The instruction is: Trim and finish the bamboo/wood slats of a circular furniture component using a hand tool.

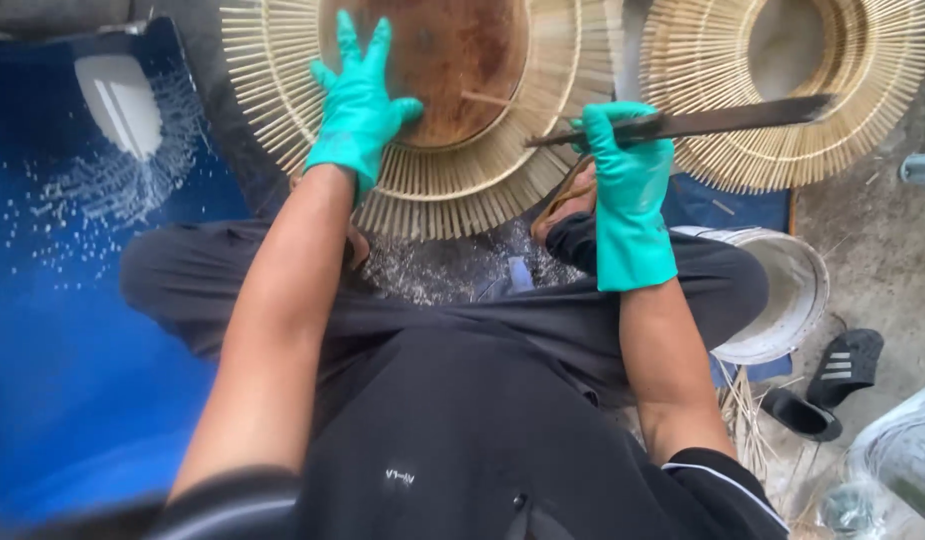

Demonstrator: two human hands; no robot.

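Two gloved hands at work, upper centre: left hand flat, fingers spread on brown disc inside ring of bamboo sticks; right hand fingers closed round dark blade. Sticks likely light, brittle; steady by disc, not tips

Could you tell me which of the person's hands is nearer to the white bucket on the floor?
The right. The right hand, gripping a long dark blade, is just up and left of the white bucket; the left hand rests on the brown board, farther away.
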